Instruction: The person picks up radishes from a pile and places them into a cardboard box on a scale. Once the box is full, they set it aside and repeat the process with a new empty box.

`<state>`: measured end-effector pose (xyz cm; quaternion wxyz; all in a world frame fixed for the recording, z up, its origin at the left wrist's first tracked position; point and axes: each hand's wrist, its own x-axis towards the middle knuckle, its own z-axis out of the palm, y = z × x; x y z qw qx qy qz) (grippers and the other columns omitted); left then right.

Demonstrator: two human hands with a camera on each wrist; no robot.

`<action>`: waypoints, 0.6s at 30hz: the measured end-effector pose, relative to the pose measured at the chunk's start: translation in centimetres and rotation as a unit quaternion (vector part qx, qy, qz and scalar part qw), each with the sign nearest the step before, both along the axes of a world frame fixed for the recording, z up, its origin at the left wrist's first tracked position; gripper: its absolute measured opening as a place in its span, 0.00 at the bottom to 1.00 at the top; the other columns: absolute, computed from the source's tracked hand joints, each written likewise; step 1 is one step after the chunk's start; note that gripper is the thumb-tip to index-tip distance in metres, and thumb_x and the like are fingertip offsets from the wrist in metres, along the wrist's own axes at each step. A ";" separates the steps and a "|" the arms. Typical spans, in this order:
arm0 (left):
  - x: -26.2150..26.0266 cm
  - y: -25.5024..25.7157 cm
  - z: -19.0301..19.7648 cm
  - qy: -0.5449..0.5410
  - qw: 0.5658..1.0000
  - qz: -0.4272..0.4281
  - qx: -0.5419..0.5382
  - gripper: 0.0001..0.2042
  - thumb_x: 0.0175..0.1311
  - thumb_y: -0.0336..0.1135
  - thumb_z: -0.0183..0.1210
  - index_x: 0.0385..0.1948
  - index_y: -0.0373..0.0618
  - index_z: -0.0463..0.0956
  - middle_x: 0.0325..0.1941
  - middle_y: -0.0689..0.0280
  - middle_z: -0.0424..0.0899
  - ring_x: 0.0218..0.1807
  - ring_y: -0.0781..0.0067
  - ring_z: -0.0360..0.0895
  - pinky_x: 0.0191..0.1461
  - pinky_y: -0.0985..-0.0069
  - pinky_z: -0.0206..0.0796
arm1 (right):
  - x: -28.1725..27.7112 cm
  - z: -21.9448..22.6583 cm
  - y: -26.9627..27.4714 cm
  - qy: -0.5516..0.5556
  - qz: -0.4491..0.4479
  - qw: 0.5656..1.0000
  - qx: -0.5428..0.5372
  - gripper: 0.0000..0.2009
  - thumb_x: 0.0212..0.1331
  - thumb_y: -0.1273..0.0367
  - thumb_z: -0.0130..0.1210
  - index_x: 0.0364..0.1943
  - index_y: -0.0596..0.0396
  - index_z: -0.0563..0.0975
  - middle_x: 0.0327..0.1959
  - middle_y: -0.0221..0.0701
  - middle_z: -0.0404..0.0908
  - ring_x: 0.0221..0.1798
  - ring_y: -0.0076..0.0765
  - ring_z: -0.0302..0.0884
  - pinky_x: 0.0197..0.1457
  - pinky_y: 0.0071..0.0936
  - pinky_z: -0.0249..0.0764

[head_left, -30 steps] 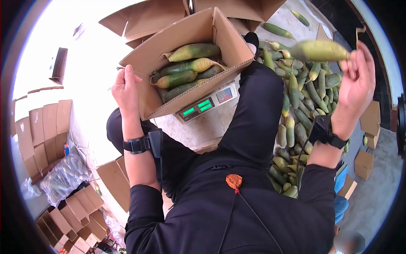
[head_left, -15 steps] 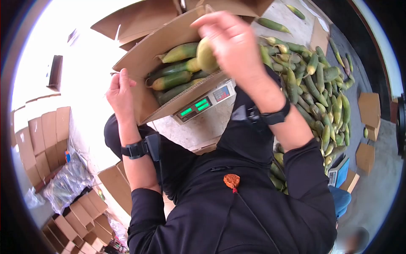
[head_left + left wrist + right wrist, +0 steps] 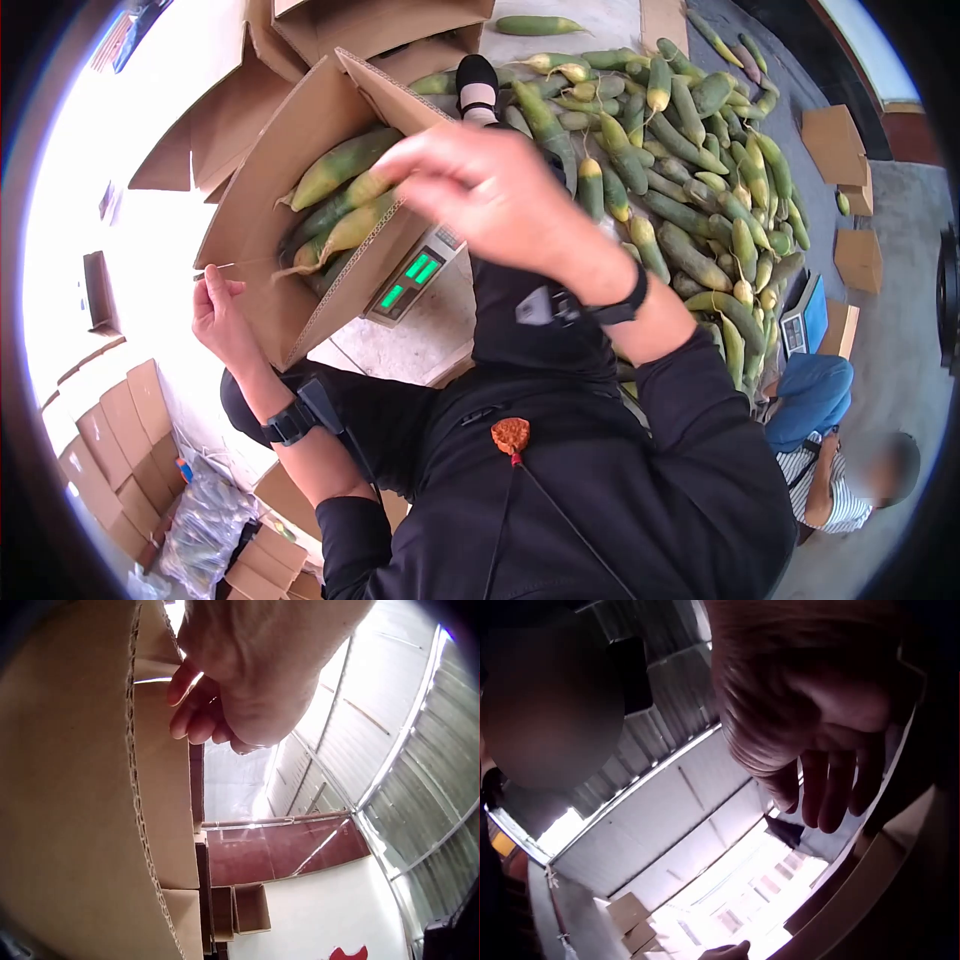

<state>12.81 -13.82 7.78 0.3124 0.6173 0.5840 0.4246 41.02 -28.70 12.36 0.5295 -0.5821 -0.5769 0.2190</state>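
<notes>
A cardboard box (image 3: pixel 270 150) stands tilted in the head view, with several green radishes (image 3: pixel 345 165) lying inside. Under it shows a scale (image 3: pixel 393 297) with lit green digits. My left hand (image 3: pixel 222 318) grips the box's near left rim, thumb up; in the left wrist view its fingers (image 3: pixel 199 724) bend beside the cardboard edge. Over the box's right wall hovers my right hand (image 3: pixel 490 190), blurred and holding nothing. The right wrist view shows its loose fingers (image 3: pixel 832 787). A pale radish (image 3: pixel 360 225) lies on top of the others, partly hidden by the wall.
A broad pile of green radishes (image 3: pixel 622 155) covers the floor to the right. Other open boxes (image 3: pixel 380 30) stand beyond mine. A seated person (image 3: pixel 825 480) is at the far right, near a blue scale (image 3: pixel 805 315). Bagged goods (image 3: pixel 205 520) and more cartons are at lower left.
My right hand brought a radish from the pile to the box, let it go inside and is now empty. The head view has turned right. My left hand stays at the box rim.
</notes>
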 end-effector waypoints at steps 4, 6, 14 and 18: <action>0.1 -0.1 0.0 -0.001 1.000 0.005 -0.004 0.16 0.67 0.42 0.54 0.21 0.43 0.75 0.18 0.72 0.75 0.25 0.86 0.65 0.33 0.85 0.57 | 8.2 -3.9 -3.5 0.151 -0.155 0.974 -0.064 0.10 0.61 0.72 0.54 0.45 0.58 0.76 0.38 0.30 0.81 0.39 0.21 0.77 0.44 0.19 0.73; 0.1 -0.1 0.1 0.013 1.000 0.008 -0.006 0.16 0.67 0.42 0.54 0.19 0.44 0.74 0.18 0.72 0.74 0.25 0.87 0.65 0.33 0.85 0.57 | 12.2 -8.0 -5.9 0.141 -0.254 0.948 -0.129 0.13 0.60 0.67 0.55 0.46 0.57 0.76 0.39 0.29 0.81 0.37 0.21 0.75 0.40 0.18 0.70; 0.4 -0.2 0.3 0.067 0.997 0.031 0.006 0.17 0.66 0.42 0.55 0.18 0.42 0.74 0.17 0.73 0.74 0.25 0.87 0.64 0.32 0.86 0.56 | 18.9 -33.7 -19.2 0.065 -0.417 0.771 -0.477 0.12 0.49 0.70 0.60 0.39 0.57 0.80 0.26 0.31 0.80 0.30 0.28 0.76 0.30 0.26 0.71; 0.4 0.2 -0.2 0.086 0.996 0.031 0.014 0.18 0.67 0.43 0.52 0.18 0.43 0.73 0.18 0.72 0.74 0.25 0.86 0.65 0.34 0.85 0.58 | 17.4 -37.5 -20.5 0.014 -0.389 0.769 -0.507 0.12 0.44 0.65 0.59 0.35 0.51 0.82 0.33 0.41 0.83 0.40 0.45 0.81 0.46 0.35 0.74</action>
